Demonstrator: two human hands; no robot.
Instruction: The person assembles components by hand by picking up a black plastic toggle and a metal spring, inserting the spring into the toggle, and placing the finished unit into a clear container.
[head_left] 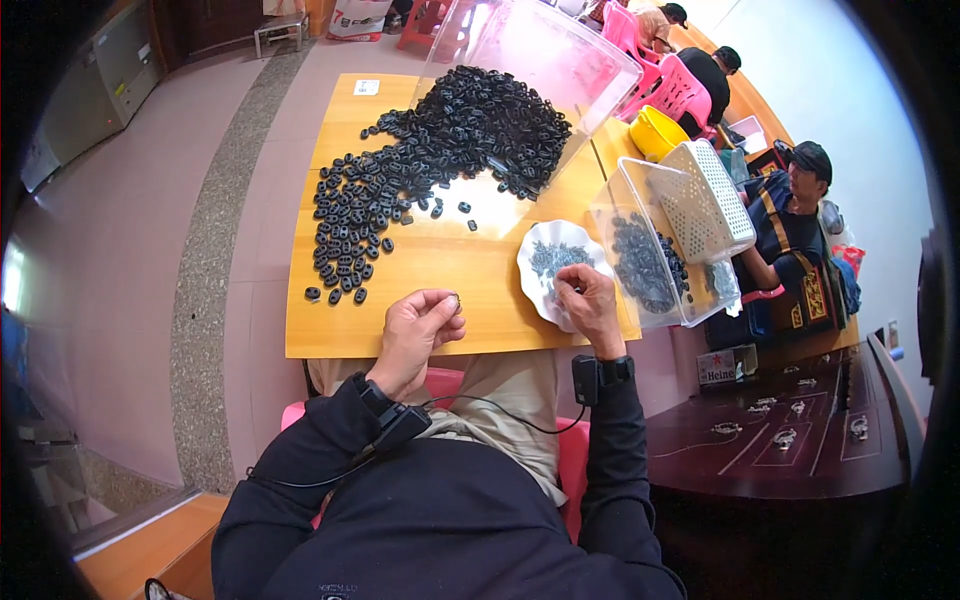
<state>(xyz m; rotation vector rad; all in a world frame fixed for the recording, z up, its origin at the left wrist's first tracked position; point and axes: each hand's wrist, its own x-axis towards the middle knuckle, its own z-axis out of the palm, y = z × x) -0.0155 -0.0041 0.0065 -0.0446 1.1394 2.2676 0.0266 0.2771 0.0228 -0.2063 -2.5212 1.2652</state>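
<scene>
My left hand (420, 325) is raised over the table's near edge, thumb and forefinger pinched together on a small dark piece whose kind I cannot make out. My right hand (592, 303) is over the near right part of a white scalloped dish (535, 285), its fingertips closed together. Whatever they may hold is hidden. Small grey pieces (555, 257) lie in the dish. Beyond my left hand, many black oval parts with two holes (345, 240) spread across the wooden table (335, 335), joining a large heap (490, 120) at the mouth of a clear bin.
The large clear bin (605, 70) lies at the far side. Right of the dish stands a clear box (655, 318) with black parts inside, and a white perforated basket (710, 200) leans over it. Behind is a yellow bowl (657, 128). Another person (790, 215) sits at the right.
</scene>
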